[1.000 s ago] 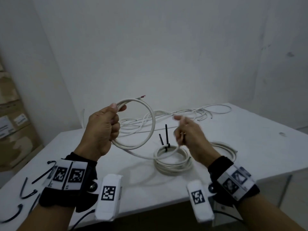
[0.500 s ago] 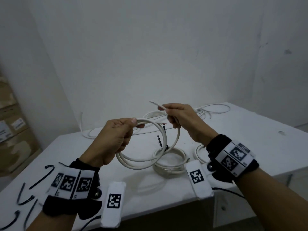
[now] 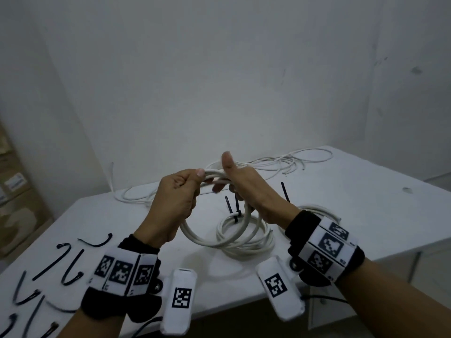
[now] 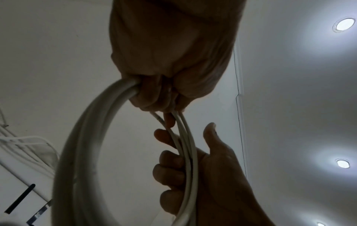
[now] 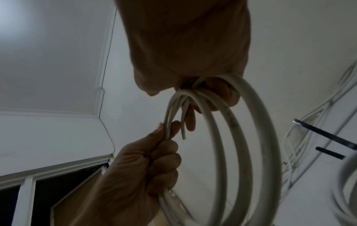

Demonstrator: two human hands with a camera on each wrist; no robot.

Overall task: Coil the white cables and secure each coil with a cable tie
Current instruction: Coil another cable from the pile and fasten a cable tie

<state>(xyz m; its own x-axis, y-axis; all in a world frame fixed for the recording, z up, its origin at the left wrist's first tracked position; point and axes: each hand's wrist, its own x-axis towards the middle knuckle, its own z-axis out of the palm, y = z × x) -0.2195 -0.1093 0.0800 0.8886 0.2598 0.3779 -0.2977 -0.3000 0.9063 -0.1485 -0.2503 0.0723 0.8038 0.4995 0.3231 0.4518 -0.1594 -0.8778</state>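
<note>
I hold a white cable coil (image 3: 192,236) of several loops in the air above the table (image 3: 341,215). My left hand (image 3: 180,191) grips the top of the coil, its fingers curled round the strands (image 4: 86,137). My right hand (image 3: 234,184) holds the same bundle right beside it, thumb raised. The cable's free end (image 5: 183,134) sticks out between the two hands. Below on the table lies a finished coil (image 3: 266,242) with black cable ties (image 3: 235,213) standing up from it.
Loose white cables (image 3: 280,162) lie tangled along the table's back edge. A further coil (image 3: 317,208) sits behind my right wrist. Several loose black cable ties (image 3: 70,264) lie at the front left. Cardboard boxes (image 3: 17,191) stand at the far left.
My right hand has brought the cable's end across to the left hand, and it now grips the coil beside it. The last loop has closed; both hands meet at the coil's top.
</note>
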